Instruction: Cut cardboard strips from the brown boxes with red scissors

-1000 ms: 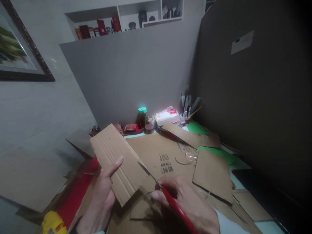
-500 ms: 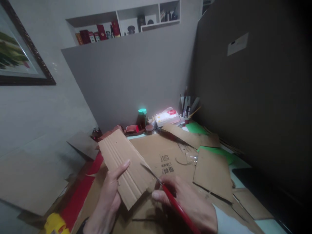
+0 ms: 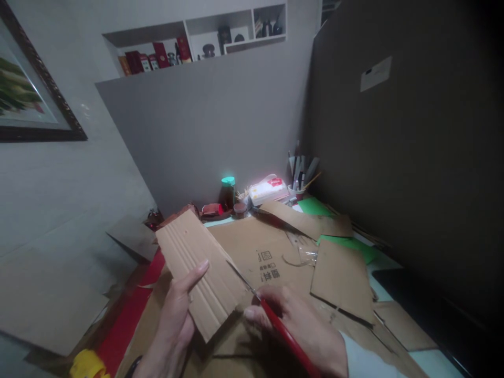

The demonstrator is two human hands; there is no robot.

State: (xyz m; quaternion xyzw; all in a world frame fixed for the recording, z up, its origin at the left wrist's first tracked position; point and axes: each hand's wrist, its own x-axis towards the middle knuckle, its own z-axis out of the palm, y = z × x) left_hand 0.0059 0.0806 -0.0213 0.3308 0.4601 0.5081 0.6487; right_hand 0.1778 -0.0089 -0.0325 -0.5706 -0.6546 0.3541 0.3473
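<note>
1. Fingers (image 3: 197,273) of the left hand (image 3: 173,325) grip a corrugated cardboard strip (image 3: 200,275), raised above the desk (image 3: 437,362).
2. Right hand (image 3: 303,331) clasps red-handled scissors (image 3: 275,320), blades meeting the strip's right edge.
3. Cardboard sheets (image 3: 342,281) lie beneath.

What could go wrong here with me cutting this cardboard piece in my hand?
The blade of the red-handled cutter meets the cardboard piece near the left hand, whose thumb lies close; a slip might nick it. The piece is held in the air, so it may buckle.
</note>
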